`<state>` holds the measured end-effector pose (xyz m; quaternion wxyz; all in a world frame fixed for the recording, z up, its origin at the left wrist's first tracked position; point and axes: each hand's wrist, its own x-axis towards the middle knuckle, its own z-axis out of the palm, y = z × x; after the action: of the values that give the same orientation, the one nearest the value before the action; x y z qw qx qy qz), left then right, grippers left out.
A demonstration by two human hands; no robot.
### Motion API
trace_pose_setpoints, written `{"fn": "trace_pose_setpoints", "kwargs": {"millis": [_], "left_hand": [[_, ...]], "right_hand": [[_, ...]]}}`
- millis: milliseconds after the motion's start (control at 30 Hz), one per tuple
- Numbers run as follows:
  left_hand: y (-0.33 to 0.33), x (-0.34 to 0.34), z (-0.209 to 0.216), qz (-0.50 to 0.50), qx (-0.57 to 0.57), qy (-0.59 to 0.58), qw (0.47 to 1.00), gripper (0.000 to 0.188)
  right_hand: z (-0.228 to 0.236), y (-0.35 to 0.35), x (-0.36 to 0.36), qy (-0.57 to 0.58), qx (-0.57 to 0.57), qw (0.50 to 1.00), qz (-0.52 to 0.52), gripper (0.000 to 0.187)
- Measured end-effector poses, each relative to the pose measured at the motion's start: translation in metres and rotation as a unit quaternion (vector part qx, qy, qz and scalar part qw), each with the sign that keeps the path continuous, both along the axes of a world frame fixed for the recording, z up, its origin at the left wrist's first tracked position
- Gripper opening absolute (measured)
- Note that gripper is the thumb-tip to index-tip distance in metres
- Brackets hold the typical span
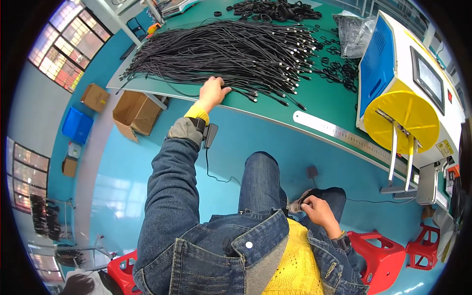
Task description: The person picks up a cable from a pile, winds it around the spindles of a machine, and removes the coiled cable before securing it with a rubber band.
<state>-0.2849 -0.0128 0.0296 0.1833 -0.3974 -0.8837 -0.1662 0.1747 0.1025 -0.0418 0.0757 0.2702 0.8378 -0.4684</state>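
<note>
Many thin black cables (231,51) lie fanned in a heap on the green table (324,98), upper centre of frame. Left hand (212,92) rests on the heap's near edge, fingers curled over a few strands. Right hand (318,210), lower right, pinches something dark, unclear what. Judgement: cables light, limp, tangle-prone; grip near the plug ends.

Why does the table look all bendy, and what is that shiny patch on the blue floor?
In the head view, the fisheye lens curves the green table's edge and the metal ruler; the pale patch on the floor is window light reflecting; the corners go black, yet the left hand looks sharp.
</note>
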Motion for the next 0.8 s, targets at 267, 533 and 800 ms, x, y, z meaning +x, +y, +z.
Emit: {"fn": "trace_pose_setpoints", "kwargs": {"millis": [267,533,800], "left_hand": [[0.050,-0.103,0.067,-0.192,0.123,0.033,0.973,0.025],[0.039,0.028,0.115,-0.249,0.153,-0.075,0.953,0.017],[-0.040,0.235,0.086,-0.393,0.020,-0.158,0.906,0.009]], "right_hand": [[-0.009,-0.005,-0.018,0.022,0.015,0.998,0.050,0.022],[-0.002,0.001,-0.005,0.015,0.022,1.000,-0.001,0.020],[0.038,0.019,0.005,0.271,-0.130,0.922,-0.245,0.023]]}}
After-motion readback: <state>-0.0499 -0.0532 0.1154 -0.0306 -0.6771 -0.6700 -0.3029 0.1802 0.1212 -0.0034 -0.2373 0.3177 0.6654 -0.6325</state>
